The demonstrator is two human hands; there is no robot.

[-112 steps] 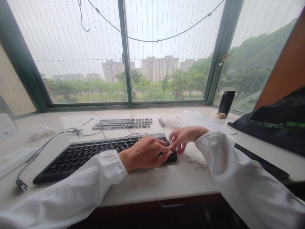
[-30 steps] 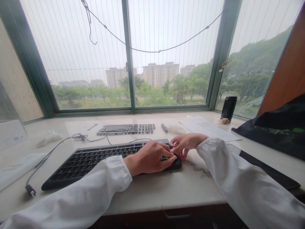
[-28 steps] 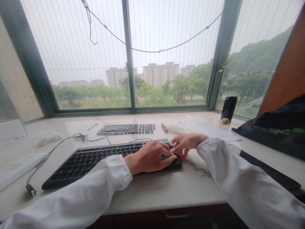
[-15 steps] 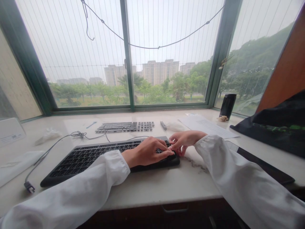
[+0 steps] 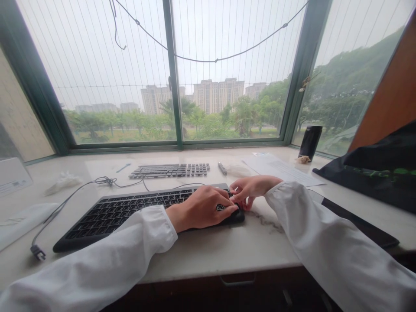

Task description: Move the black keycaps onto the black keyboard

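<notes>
A black keyboard frame (image 5: pixel 130 212) lies slantwise on the white counter, its key sockets bare of caps. Over its right end bends my left hand (image 5: pixel 203 208), thumb and fingers drawn together at the number-pad corner. My right hand (image 5: pixel 248 190) meets it there from the right, its fingers curled in a pinch at the keyboard's edge. The fingertips of both hands touch or nearly touch, and whatever lies between them is hidden. Behind the keyboard, the loose keycaps (image 5: pixel 170 170) are laid out in rows in keyboard order.
A cable (image 5: pixel 65 201) with a USB plug (image 5: pixel 38 252) runs along the left. Farther back lie a blue stick (image 5: pixel 123 167), a small dark tool (image 5: pixel 222 168) and paper sheets (image 5: pixel 282 169). A black can (image 5: pixel 310 143) and black bag (image 5: pixel 373 164) stand at right.
The view has tilted and shifted very slightly. My fingers have shifted a little at the keyboard's right corner; both hands stay in the same place.
</notes>
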